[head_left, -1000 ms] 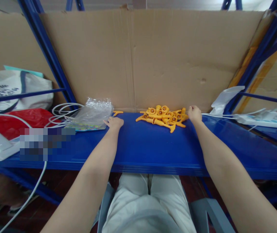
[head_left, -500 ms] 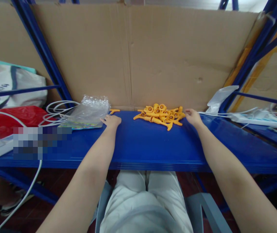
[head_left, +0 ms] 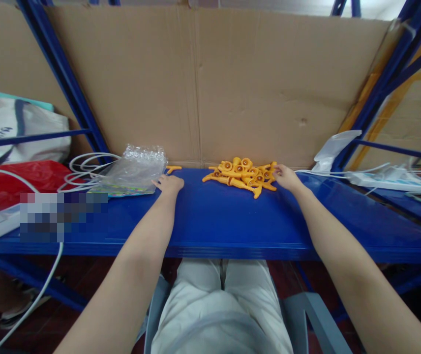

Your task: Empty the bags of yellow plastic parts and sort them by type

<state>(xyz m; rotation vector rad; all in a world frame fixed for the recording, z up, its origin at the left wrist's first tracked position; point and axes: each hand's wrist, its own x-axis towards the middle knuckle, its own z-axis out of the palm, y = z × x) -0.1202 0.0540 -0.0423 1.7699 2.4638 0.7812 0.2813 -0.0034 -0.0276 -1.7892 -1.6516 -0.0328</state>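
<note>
Since the frame half a second ago, the right hand [head_left: 285, 176] has moved leftward, from just beside the heap of glossy orange-yellow plastic pieces with branched ends and round cups [head_left: 239, 176] to its right end; the left hand [head_left: 169, 184] has stayed where it was, left of the heap and apart from it.

The heap lies on the smooth blue counter [head_left: 228, 221], its long axis running left to right; the long piece along its front slants, its left tip set farther back and its forked right end pointing right and toward the person; the round cups stand out along the heap's back and middle, several showing dark centres.

The right fingers are bent at the heap's rightmost piece; whether they are clamped on it I cannot tell. The left fingers are spread apart, with nothing seen between them, beside the clear crinkled plastic bag [head_left: 133, 172] left of the heap; contact there is unclear.

Also left of the heap, just behind the left hand, lies a single orange-yellow branched piece [head_left: 174, 168], its long axis sideways, one end pointing right toward the heap; behind the heap stands a tall brown cardboard sheet [head_left: 251, 88].
</note>
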